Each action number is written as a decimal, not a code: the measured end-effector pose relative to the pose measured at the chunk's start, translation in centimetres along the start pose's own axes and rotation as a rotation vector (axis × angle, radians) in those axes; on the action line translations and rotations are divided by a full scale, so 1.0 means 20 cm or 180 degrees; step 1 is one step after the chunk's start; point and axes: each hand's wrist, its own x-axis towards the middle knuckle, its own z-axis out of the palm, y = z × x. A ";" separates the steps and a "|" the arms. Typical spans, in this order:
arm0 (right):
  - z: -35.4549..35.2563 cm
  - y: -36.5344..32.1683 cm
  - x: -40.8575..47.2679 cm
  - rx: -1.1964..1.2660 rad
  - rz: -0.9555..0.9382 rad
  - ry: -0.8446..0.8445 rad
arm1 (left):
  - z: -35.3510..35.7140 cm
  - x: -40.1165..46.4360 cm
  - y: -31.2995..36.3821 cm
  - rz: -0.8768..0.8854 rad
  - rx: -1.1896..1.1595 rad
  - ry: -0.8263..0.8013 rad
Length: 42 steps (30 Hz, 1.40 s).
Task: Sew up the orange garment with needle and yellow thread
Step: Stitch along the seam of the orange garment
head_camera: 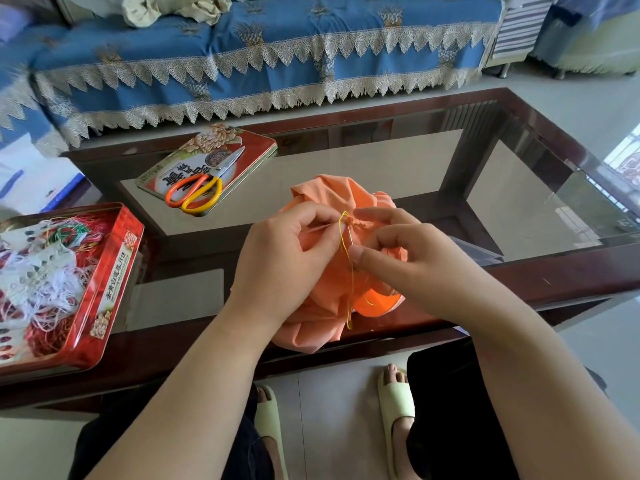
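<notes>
While left hand (pixel 291 244) bunches orange garment (pixel 332 202), grip clamped; right hand (pixel 398 251) pinches yellow thread (pixel 343 233).

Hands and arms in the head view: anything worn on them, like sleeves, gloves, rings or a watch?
Nothing shows on them. The left hand and right hand are bare: no gloves, and no ring on the fingers that show. Both forearms are bare as far as the frame's bottom edge, with no sleeve, watch or bracelet showing. Nails are short and look unpainted.
</notes>
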 end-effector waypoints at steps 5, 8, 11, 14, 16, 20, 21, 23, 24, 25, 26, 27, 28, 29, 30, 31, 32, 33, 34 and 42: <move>0.03 0.00 0.01 0.0034 0.0023 0.0180 | 0.01 -0.01 0.00 0.0030 -0.0139 -0.0224; 0.05 0.01 0.02 0.0076 0.0019 0.0379 | 0.00 -0.01 0.01 -0.0030 -0.0338 -0.0396; 0.02 0.01 0.02 0.0080 -0.0006 0.0370 | -0.01 0.00 0.00 -0.0323 -0.0533 -0.0524; -0.01 0.02 0.02 0.0075 -0.0084 0.0354 | -0.01 0.02 0.00 -0.0502 -0.0656 -0.0644; -0.01 0.02 0.02 0.0079 -0.0145 0.0348 | 0.00 0.02 -0.01 -0.0595 -0.0742 -0.0661; 0.00 0.02 0.01 0.0379 -0.0463 0.0856 | -0.01 0.02 -0.03 -0.0720 -0.0911 -0.0557; -0.01 0.02 0.01 0.0560 -0.0548 0.1212 | -0.01 0.02 -0.03 -0.0755 -0.0958 -0.0503; -0.04 0.03 0.01 0.0791 -0.0619 0.2024 | -0.02 0.02 -0.03 -0.0815 -0.1031 -0.0450; -0.06 0.03 0.01 0.0719 -0.0572 0.2299 | -0.02 0.02 -0.03 -0.0830 -0.1058 -0.0450; -0.08 0.02 0.03 0.0517 -0.0472 0.2388 | -0.02 0.02 -0.02 -0.0833 -0.1093 -0.0456; -0.10 0.01 0.04 0.0221 -0.0344 0.2262 | -0.02 0.03 -0.02 -0.0821 -0.1133 -0.0458; -0.10 0.00 0.06 -0.0080 -0.0231 0.1973 | -0.02 0.03 -0.01 -0.0811 -0.1176 -0.0459; -0.10 -0.02 0.08 -0.0308 -0.0155 0.1636 | -0.02 0.03 -0.01 -0.0796 -0.1211 -0.0467; -0.09 -0.04 0.10 -0.0462 -0.0116 0.1322 | -0.02 0.03 -0.01 -0.0781 -0.1250 -0.0488; -0.07 -0.06 0.11 -0.0563 -0.0099 0.1051 | -0.01 0.03 -0.01 -0.0764 -0.1287 -0.0512; -0.05 -0.08 0.12 -0.0594 -0.0080 0.0824 | -0.02 0.03 -0.01 -0.0760 -0.1324 -0.0536; -0.03 -0.09 0.12 -0.0541 -0.0056 0.0639 | -0.02 0.02 -0.02 -0.0758 -0.1353 -0.0563; -0.03 -0.10 0.12 -0.0418 -0.0034 0.0514 | -0.02 0.02 -0.02 -0.0766 -0.1349 -0.0594; -0.03 -0.11 0.13 -0.0298 -0.0028 0.0458 | -0.02 0.02 -0.02 -0.0776 -0.1321 -0.0631; -0.09 -0.18 0.25 0.0412 -0.0180 0.0728 | -0.02 0.03 -0.02 -0.1010 -0.1374 -0.0914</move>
